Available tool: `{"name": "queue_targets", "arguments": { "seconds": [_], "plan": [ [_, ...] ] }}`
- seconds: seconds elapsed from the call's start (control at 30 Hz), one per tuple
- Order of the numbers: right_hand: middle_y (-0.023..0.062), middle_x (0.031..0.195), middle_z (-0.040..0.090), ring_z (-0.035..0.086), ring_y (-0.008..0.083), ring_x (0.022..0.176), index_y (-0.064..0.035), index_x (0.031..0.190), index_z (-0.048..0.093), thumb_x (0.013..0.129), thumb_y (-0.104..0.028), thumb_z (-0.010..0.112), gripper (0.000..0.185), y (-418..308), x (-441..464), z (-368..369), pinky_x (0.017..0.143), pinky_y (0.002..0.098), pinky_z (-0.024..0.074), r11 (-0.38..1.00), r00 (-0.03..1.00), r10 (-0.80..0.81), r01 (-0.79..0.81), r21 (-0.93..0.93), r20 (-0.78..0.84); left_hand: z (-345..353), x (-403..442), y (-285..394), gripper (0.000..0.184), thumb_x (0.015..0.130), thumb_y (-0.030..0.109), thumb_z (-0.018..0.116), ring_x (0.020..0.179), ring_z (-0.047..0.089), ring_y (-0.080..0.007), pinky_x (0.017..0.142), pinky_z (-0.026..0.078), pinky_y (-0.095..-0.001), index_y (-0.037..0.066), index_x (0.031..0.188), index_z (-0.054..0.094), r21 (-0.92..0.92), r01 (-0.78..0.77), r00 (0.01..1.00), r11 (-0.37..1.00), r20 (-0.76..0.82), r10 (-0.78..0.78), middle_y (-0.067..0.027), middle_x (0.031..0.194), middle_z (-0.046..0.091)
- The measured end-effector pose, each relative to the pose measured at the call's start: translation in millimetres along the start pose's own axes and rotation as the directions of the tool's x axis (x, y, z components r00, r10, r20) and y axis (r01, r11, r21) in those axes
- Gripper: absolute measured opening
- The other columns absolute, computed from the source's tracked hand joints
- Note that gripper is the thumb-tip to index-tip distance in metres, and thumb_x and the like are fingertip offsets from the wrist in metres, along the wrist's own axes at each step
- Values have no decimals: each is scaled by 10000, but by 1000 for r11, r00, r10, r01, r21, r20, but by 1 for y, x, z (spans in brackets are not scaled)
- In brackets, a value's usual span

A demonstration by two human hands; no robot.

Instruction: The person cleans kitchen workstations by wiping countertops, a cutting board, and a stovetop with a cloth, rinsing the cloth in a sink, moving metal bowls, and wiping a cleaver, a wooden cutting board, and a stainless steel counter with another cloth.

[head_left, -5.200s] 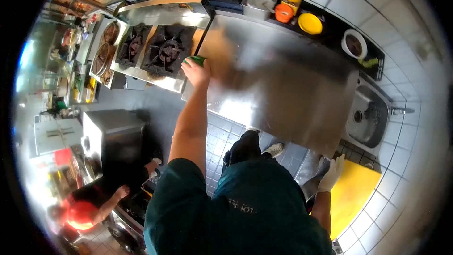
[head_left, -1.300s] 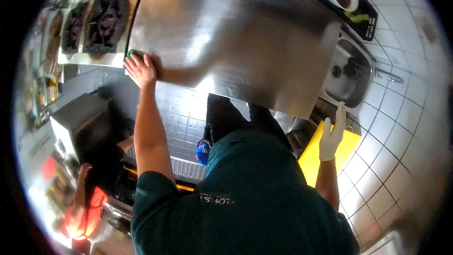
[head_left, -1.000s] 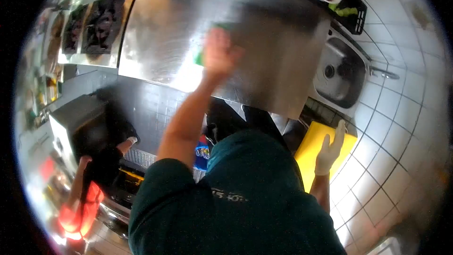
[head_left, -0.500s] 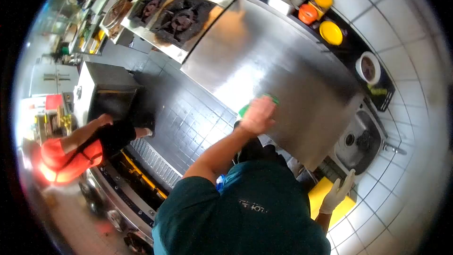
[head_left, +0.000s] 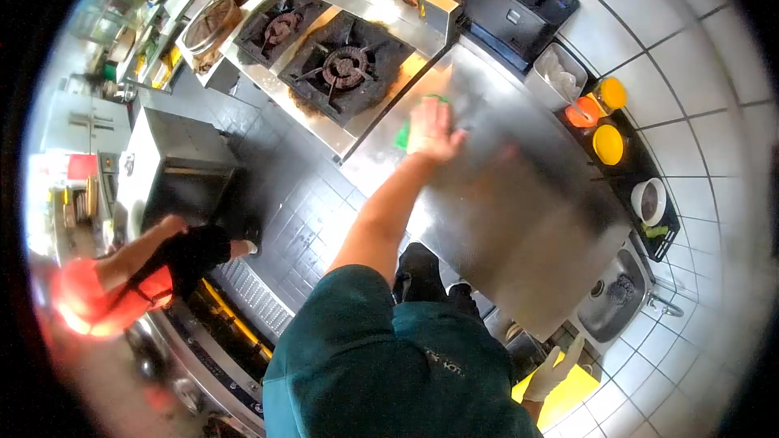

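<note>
My bare left hand (head_left: 434, 131) presses flat over a green cloth (head_left: 402, 136) on the stainless steel counter (head_left: 507, 227), near its end beside the stove. Most of the cloth is hidden under the palm; green shows at the wrist side and past the fingertips. At the lower right, my right hand (head_left: 554, 373) wears a pale glove, fingers stretched out and nothing in them. It hovers over or beside a yellow panel or bin (head_left: 564, 401), below the sink (head_left: 613, 292); whether it touches the yellow surface I cannot tell.
A gas stove (head_left: 345, 69) adjoins the counter. Along the tiled wall stand a black box-like appliance (head_left: 519, 12), a grey tub (head_left: 556, 77), yellow-lidded jars (head_left: 608, 144) and a white bowl (head_left: 648, 200). A person in a red shirt (head_left: 114, 296) stands at the left.
My left hand has slid the green cloth along the counter toward the stove, arm more outstretched. The view has shifted, showing more of the stove. My gloved right hand sits lower in view.
</note>
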State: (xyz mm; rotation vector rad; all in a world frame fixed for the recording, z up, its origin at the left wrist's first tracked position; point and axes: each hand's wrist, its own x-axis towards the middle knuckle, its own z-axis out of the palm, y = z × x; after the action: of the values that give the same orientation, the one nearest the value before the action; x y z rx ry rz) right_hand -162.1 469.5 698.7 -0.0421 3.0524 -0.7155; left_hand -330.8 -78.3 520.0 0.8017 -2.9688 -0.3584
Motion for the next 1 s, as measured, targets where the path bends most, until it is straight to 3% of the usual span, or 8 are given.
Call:
{"name": "queue_targets", "arguments": {
  "seconds": [0.33, 0.43, 0.5, 0.53, 0.6, 0.73, 0.9, 1.0],
  "plan": [
    [260, 1657, 385, 361, 422, 1539, 40, 1578, 419, 1026, -86, 534, 577, -67, 13, 20, 1276, 486, 265, 991, 991, -102, 95, 93, 82, 35, -212, 104, 896, 973, 651, 583, 1625, 159, -370, 1328, 94, -527, 51, 1613, 397, -354, -737, 528, 575, 229, 818, -224, 1727, 248],
    [254, 1658, 386, 353, 412, 1545, 41, 1573, 426, 1032, -93, 533, 567, -57, 15, 14, 1277, 484, 261, 984, 982, -166, 159, 76, 91, -32, -202, 21, 857, 986, 598, 612, 1625, 166, -356, 1329, 115, -518, 94, 1637, 369, -294, -442, 708, 848, 466, 530, -203, 1736, 234],
    [227, 1653, 406, 352, 380, 1553, 17, 1571, 441, 1044, -66, 532, 540, -42, 9, 12, 1275, 460, 267, 975, 976, -213, 210, 75, 49, -15, -184, -57, 854, 921, 460, 742, 1573, 298, -388, 1299, 246, -503, 71, 1605, 407, -122, -278, 937, 953, 185, 298, -232, 1689, 327],
    [232, 1651, 406, 356, 386, 1549, 23, 1571, 436, 1042, -77, 535, 548, -34, 3, 7, 1276, 468, 267, 975, 976, -215, 213, 71, 33, -57, -155, -79, 804, 895, 377, 768, 1501, 393, -422, 1256, 311, -509, 37, 1550, 449, -64, -134, 928, 989, 341, 148, -255, 1610, 424],
    [241, 1649, 406, 365, 398, 1542, 35, 1573, 427, 1037, -99, 542, 565, -21, -13, -1, 1277, 483, 269, 975, 977, -213, 212, 71, 7, -13, -157, -139, 713, 956, 384, 674, 1471, 410, -445, 1237, 315, -530, -14, 1510, 467, 12, -29, 979, 999, -200, 31, -265, 1569, 458],
    [231, 1650, 408, 362, 382, 1546, 40, 1571, 424, 1034, -74, 562, 566, 26, -58, -6, 1280, 480, 270, 985, 996, -89, 93, 147, -32, 17, -168, -89, 880, 1022, 606, 464, 1597, 230, -413, 1298, 157, -546, -25, 1622, 333, 127, 214, 968, 969, -158, -193, -254, 1691, 314],
    [235, 1633, 432, 384, 393, 1533, 51, 1566, 428, 993, -15, 559, 591, 23, -89, -8, 1273, 468, 289, 995, 997, -80, 80, 60, -2, 25, -198, 76, 915, 929, 543, 678, 1553, 282, -450, 1292, 194, -574, -43, 1558, 367, -216, -202, 978, 955, 0, 207, -308, 1636, 340],
    [241, 1628, 437, 388, 400, 1530, 48, 1567, 432, 974, -11, 568, 611, -13, -82, -8, 1270, 466, 291, 985, 987, -160, 158, 71, 21, 56, -251, 161, 870, 905, 547, 717, 1571, 266, -435, 1308, 183, -544, -19, 1523, 483, -395, -557, 752, 730, 134, 646, -255, 1671, 324]
  ]
}}
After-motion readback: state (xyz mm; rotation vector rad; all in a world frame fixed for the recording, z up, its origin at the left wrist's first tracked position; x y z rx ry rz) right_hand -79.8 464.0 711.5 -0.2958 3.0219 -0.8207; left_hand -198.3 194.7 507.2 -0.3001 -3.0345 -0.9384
